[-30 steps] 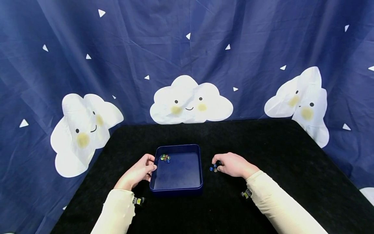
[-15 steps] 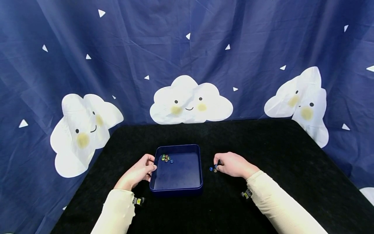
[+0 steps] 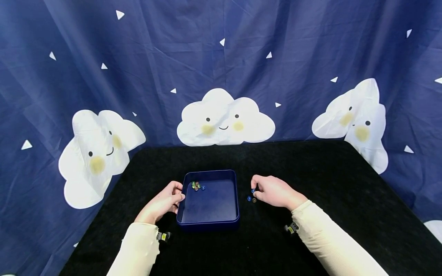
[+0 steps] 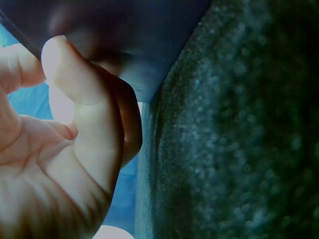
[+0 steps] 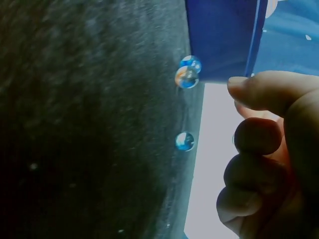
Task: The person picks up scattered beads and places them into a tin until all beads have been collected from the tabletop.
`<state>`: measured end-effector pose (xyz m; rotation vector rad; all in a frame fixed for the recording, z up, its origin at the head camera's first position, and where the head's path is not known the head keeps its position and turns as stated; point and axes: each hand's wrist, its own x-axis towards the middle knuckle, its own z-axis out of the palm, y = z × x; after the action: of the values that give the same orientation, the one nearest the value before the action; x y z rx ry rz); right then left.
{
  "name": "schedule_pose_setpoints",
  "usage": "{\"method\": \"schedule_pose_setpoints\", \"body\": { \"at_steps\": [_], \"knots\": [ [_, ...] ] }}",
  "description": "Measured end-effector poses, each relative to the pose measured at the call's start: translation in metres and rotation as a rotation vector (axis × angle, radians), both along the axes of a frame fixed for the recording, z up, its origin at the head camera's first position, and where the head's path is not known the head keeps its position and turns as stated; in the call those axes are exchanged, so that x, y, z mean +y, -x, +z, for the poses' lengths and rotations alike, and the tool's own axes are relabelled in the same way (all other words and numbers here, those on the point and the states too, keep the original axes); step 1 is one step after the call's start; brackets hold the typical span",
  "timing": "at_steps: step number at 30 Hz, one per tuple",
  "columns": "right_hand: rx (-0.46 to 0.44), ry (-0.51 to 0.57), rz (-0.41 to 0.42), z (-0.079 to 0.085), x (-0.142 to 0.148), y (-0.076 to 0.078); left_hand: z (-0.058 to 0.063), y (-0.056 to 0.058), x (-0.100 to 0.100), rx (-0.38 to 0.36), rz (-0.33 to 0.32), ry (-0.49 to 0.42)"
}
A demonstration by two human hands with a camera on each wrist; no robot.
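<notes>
In the head view, a blue square box with low walls stands on the black cloth. Several small glass marbles cluster in its far left corner. My left hand holds the box's left wall, its bent fingers and thumb against it, as the left wrist view also shows. Right of the box, my right hand pinches a blue marble between thumb and index finger, slightly above the cloth. In the right wrist view the fingers mostly hide that marble. Below it lie a blue marble and a brownish one.
Another blue marble lies on the cloth in the right wrist view; the hand hides it in the head view. A blue curtain with white clouds hangs behind the black cloth.
My right hand has risen a little with the blue marble. Inside the box, a blue marble has rolled right and stopped near the cluster. The left hand has stayed on the wall.
</notes>
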<state>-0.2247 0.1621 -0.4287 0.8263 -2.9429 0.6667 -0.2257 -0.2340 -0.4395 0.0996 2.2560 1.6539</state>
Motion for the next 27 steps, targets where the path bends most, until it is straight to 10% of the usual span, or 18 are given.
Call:
{"method": "schedule_pose_setpoints", "body": {
  "at_steps": [27],
  "knots": [
    [0.078,0.048,0.072,0.023,-0.043,-0.005,-0.002,0.000,-0.001,0.003,-0.005,-0.015]
  ]
}}
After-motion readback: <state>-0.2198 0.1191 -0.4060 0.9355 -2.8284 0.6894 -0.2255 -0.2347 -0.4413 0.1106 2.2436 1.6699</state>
